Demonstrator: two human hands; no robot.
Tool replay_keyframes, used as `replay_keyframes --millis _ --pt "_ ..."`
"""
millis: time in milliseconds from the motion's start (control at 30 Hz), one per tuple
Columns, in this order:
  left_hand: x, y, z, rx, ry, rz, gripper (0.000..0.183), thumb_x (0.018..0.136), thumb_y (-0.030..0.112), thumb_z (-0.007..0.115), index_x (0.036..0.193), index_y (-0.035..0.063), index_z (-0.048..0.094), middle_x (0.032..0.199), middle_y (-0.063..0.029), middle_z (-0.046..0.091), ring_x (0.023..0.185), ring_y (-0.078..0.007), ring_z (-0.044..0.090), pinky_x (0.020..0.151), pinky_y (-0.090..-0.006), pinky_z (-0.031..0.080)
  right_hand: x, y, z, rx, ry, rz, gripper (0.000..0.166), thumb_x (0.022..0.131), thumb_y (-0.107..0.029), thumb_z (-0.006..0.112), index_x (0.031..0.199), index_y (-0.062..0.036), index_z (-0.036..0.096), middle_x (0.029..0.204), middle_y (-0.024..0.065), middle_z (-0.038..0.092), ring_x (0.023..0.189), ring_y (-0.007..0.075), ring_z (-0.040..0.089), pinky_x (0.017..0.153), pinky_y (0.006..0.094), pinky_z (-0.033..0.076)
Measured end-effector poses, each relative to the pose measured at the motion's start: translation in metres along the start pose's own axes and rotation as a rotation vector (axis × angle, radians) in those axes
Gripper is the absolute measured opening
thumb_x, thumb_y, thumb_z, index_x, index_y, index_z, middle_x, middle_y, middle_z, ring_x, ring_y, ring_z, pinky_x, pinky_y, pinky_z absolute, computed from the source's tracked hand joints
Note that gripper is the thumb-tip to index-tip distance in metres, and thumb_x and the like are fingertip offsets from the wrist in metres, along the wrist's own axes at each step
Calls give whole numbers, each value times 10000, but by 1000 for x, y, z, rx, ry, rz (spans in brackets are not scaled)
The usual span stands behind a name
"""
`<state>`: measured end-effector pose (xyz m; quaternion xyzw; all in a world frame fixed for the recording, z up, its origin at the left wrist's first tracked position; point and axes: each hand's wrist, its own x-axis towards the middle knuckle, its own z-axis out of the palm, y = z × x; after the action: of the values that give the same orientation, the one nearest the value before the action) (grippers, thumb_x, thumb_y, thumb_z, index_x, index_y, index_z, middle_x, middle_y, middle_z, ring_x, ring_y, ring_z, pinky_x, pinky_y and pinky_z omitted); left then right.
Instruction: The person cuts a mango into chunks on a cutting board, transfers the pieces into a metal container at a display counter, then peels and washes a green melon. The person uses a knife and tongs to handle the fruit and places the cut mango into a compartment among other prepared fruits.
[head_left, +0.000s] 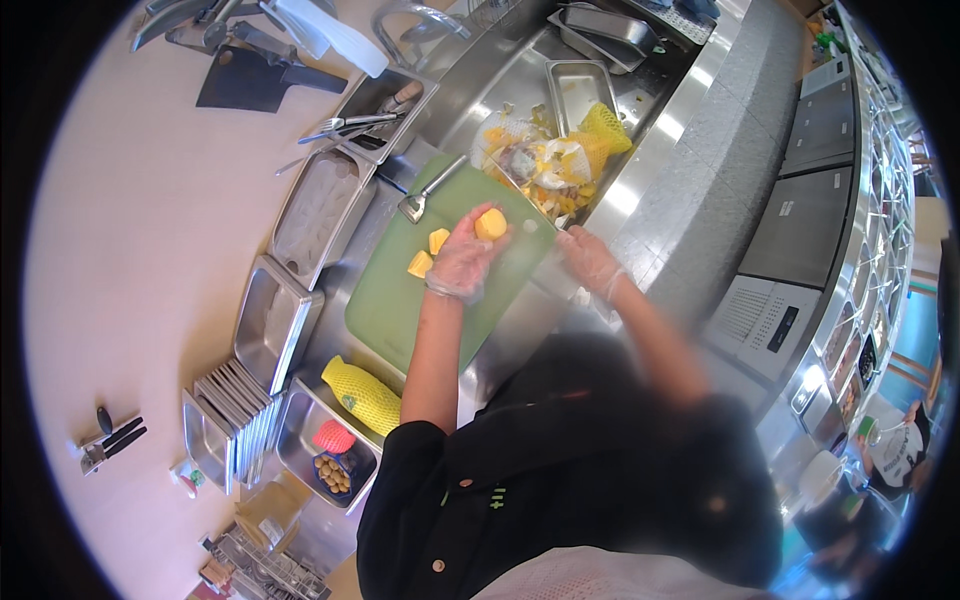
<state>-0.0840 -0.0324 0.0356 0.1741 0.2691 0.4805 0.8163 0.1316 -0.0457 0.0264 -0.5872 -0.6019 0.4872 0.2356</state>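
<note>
My left hand (466, 259), in a clear plastic glove, holds a peeled yellow fruit piece (491, 224) with a flat round face. Under that hand is a green cutting board (390, 300). Two more cut yellow pieces (439, 241) lie on the board just left of my fingers. A metal Y-shaped peeler (431, 191) rests near the board's far left corner. At the board's right edge my gloved right hand (592, 261) grips a knife (525, 193). Its thin blade shows nearly edge-on and points away from me; the handle is mostly hidden in my fist.
Peelings and foam nets (562, 165) fill part of the steel sink (510, 75) beyond the board. Steel pans (322, 217) line the left wall, below a hanging cleaver (240, 81). A yellow-netted fruit (364, 394) lies near my left elbow. Refrigerated counters (799, 225) stand across the aisle.
</note>
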Motion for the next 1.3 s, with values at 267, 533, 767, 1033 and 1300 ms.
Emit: replay_keyframes --millis 267,533,767,1033,1300 --pt "20 -3 -2 347 157 48 502 681 -61 551 1157 3 405 1003 -69 511 820 -163 528 737 -259 443 -24 -44 -24 -57 -114 -31 362 841 -379 405 801 -22 445 647 172 514 640 341 503 596 391 385" --pt "24 18 3 779 96 90 448 671 -13 596 1099 43 477 862 -10 545 733 -89 514 639 -220 436 -37 -61 -40 -478 -205 17 373 827 -412 406 869 -42 442 742 197 571 736 380 537 630 442 403" --pt "20 30 16 902 100 30 444 657 19 617 1080 67 491 851 12 519 729 -62 482 650 -199 418 -37 -58 -43 -527 -248 16 387 828 -435 391 882 -53 433 746 189 577 734 375 544 630 442 409" --pt "19 27 16 723 88 35 451 640 -21 599 1074 54 498 840 10 526 720 -64 484 641 -201 413 -35 -57 -38 -551 -236 17 390 833 -434 380 884 -51 433 748 187 579 727 372 547 629 446 412" --pt "22 28 33 685 -3 -63 447 641 -20 542 1084 22 495 818 13 544 645 -51 472 561 -167 371 -21 -55 -38 -517 -198 -14 408 835 -448 359 879 -48 430 735 199 568 727 382 538 628 450 404"
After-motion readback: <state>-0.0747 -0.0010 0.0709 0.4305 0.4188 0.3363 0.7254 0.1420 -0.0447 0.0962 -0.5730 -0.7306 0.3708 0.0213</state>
